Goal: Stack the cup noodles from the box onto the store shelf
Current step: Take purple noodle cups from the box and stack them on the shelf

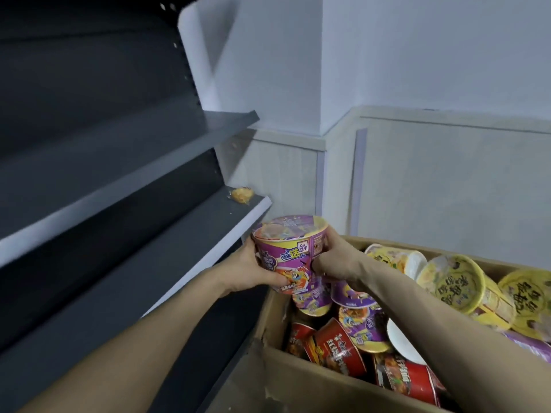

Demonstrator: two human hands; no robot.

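Single view: head-worn wide-angle camera. Faces forward and down, from above and behind the arms (143, 344), which enter at the bottom edge and meet near frame centre. Left hand (253, 271) and right hand (335, 259) lie close to the lens, both gripping one cup (290, 248) at mid-frame. Horizon tilted: shelf (119, 186) boards run diagonally across the left half, lower left to upper centre. Box (298, 383) fills the lower right, cut by bottom and right edges, seen from above into its open top. Wall (432, 55) takes the upper right, farther back. Shelf edges slightly blurred.
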